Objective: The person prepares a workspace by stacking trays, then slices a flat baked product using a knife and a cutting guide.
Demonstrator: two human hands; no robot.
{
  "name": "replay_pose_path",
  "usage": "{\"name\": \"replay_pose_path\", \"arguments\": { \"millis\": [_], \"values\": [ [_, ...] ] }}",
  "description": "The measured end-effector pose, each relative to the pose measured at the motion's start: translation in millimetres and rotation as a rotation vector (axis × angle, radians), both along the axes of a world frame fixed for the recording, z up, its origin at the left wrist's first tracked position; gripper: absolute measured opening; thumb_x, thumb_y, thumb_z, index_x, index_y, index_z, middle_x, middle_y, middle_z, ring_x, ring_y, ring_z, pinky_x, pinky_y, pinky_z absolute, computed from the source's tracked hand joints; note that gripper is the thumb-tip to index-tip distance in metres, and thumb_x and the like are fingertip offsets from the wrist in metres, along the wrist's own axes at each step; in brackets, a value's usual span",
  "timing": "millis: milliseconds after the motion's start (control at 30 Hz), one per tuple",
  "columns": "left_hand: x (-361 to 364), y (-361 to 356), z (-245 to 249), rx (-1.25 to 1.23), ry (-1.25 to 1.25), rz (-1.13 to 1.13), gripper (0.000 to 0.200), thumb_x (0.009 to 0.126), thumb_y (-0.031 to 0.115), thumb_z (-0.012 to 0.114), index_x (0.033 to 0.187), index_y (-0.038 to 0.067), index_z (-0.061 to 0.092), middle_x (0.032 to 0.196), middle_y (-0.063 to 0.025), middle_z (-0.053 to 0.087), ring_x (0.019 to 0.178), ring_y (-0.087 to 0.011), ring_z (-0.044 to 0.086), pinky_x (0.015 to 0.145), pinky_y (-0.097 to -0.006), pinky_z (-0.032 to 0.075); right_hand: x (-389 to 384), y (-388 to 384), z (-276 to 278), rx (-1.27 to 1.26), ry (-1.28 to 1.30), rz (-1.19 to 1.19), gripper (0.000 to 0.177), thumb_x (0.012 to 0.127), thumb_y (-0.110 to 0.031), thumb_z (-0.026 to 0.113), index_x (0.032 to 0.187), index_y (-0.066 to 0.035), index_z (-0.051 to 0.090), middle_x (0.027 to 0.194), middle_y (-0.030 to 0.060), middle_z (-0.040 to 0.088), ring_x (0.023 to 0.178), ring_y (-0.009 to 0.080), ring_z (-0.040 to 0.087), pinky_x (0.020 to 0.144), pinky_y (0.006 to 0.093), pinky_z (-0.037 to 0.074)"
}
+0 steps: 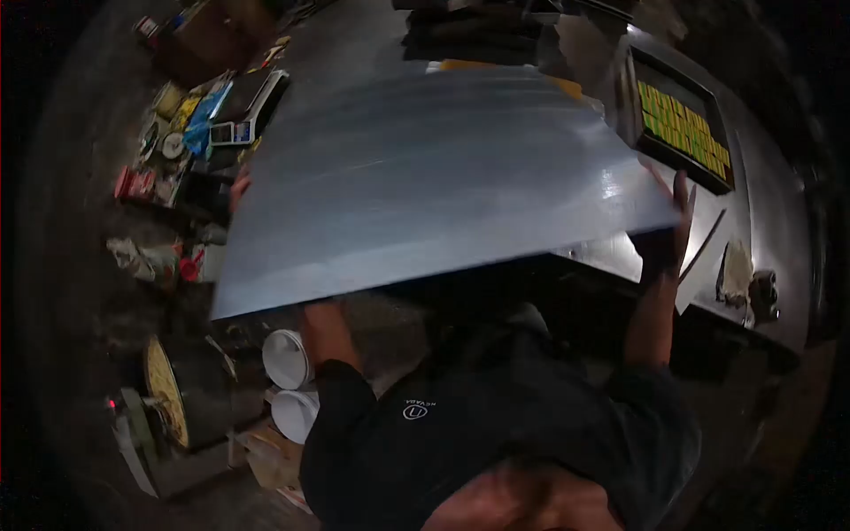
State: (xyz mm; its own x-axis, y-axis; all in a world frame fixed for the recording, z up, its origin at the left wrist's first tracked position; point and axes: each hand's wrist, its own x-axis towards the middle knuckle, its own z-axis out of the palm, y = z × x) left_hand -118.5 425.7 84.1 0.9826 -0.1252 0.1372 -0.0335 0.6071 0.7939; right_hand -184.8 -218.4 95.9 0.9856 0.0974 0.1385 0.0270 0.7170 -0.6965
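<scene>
A large, flat grey metal sheet (443, 186) is held up in front of my chest, tilted, with its left corner lower than its right. My left hand (240, 188) grips its left edge; only some fingertips show there, as the forearm passes beneath the sheet. At the right edge, my right hand (680, 212) holds the sheet near its corner, fingers pointing up along the side. The sheet hides most of the worktop behind it.
On the metal worktop (766, 221) at right are a dark tray (637, 133) of yellow-green pieces, a long thin blade (704, 243) and a cloth (735, 270). A digital scale (235, 133) sits among clutter at left. White buckets (286, 358) and a round drum (199, 389) stand below.
</scene>
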Motion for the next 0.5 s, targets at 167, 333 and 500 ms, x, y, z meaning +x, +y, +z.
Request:
{"name": "replay_pose_path", "arguments": {
  "millis": [167,333,500],
  "values": [
    [-15.4,23.9,0.7,-0.021,-0.214,0.412,0.044,0.094,0.026,0.048,0.128,-0.002,0.053,0.119,-0.0191,0.061,0.107,-0.031,0.061,0.097,-0.041,0.048,67.6,28.5,-10.2,-0.944,-0.493,-0.394,0.047,0.097,-0.024,0.059,0.138,-0.01,0.042,0.138,0.0113,0.048,0.123,0.0218,0.052,0.094,0.0373,0.049],
    [-8.4,11.6,-3.7,0.505,-0.431,0.883,0.039,0.095,0.026,0.054,0.117,-0.005,0.059,0.104,-0.0189,0.067,0.091,-0.0259,0.068,0.085,-0.0353,0.056,89.7,78.1,-101.8,-0.936,-0.402,-0.487,0.041,0.097,-0.029,0.061,0.13,-0.005,0.055,0.119,0.0074,0.06,0.111,0.0245,0.056,0.096,0.0349,0.044],
    [24.9,-0.4,18.8,1.4,-0.177,1.288,0.034,0.089,0.018,0.062,0.11,-0.01,0.064,0.098,-0.017,0.071,0.085,-0.0215,0.067,0.078,-0.034,0.054,44.0,107.3,-112.2,-0.405,0.054,-0.55,0.034,0.101,-0.035,0.052,0.112,-0.004,0.06,0.092,-0.001,0.053,0.084,0.0093,0.049,0.076,0.0256,0.043]
  ]
}}
